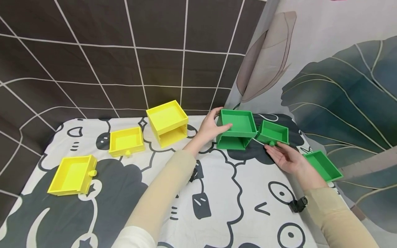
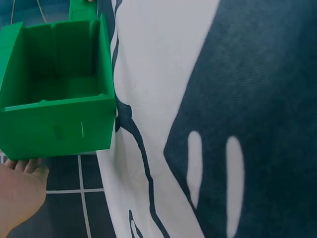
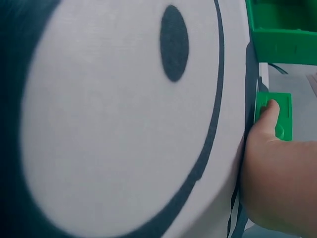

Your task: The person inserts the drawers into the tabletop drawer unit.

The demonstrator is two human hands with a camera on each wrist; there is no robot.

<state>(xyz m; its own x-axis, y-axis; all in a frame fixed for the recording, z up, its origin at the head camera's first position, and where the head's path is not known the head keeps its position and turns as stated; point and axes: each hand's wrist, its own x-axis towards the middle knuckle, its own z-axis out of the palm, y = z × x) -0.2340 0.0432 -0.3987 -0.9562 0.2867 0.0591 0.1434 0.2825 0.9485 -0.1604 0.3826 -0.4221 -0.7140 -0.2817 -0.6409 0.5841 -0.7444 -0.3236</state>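
My left hand [image 1: 211, 128] grips the green cabinet shell [image 1: 237, 124] by its left side, thumb over the tray-like top and fingers at the far edge. The shell's open slot faces me; the left wrist view shows it as a green box [image 2: 57, 124] with the fingertips against its side. My right hand [image 1: 286, 156], palm turned up and fingers fairly straight, touches the front of the small green drawer [image 1: 274, 132], which sits right beside the shell. In the right wrist view the thumb lies along the drawer front [image 3: 285, 114] near its round knob.
Another green drawer [image 1: 324, 166] lies at the right edge, partly behind my right wrist. On the left stand a yellow cabinet shell [image 1: 167, 119] and two yellow drawers [image 1: 126, 140], [image 1: 72, 175] with knobs. A patterned cloth [image 1: 217, 182] covers the surface; dark gridded fabric [image 1: 161, 65] hangs behind.
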